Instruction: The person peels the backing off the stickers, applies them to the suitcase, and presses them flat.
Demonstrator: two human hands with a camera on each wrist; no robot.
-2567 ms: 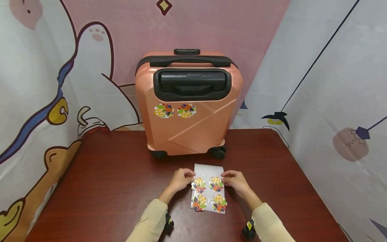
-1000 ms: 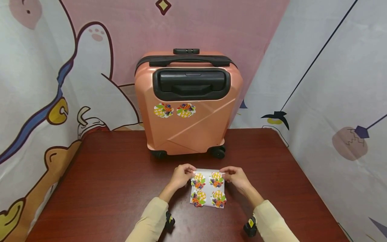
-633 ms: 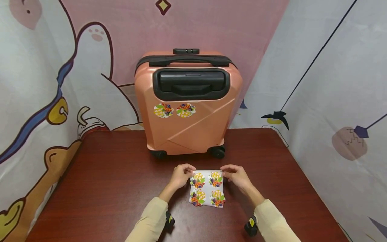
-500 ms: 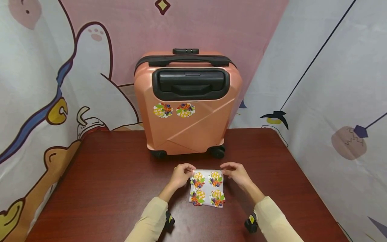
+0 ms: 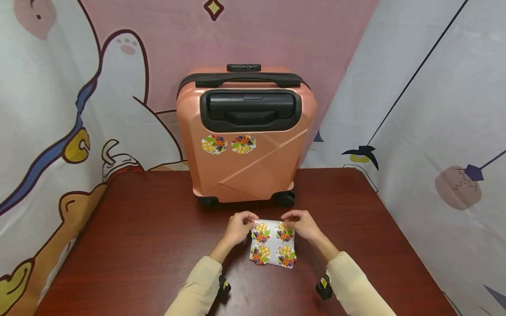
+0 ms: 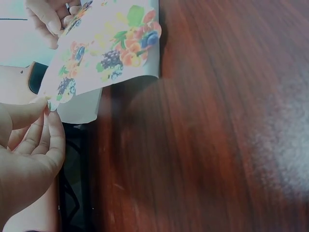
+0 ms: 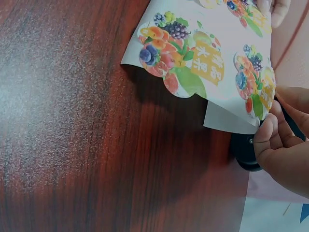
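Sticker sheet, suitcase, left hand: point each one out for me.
Sticker sheet (image 5: 272, 244), head view: on the bare white middle of its face.
Suitcase (image 5: 270, 151), head view: on its orange shell.
Left hand (image 5: 238, 228), head view: on the back of it.

The left grip (image 6: 31, 150) pinches a corner of the fruit-printed sheet (image 6: 99, 48) over the reddish-brown tabletop (image 6: 193, 125); the right grip (image 6: 46, 17) touches its far edge.

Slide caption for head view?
Left fingers and right fingers hold a white fruit-sticker sheet before an orange wheeled suitcase.
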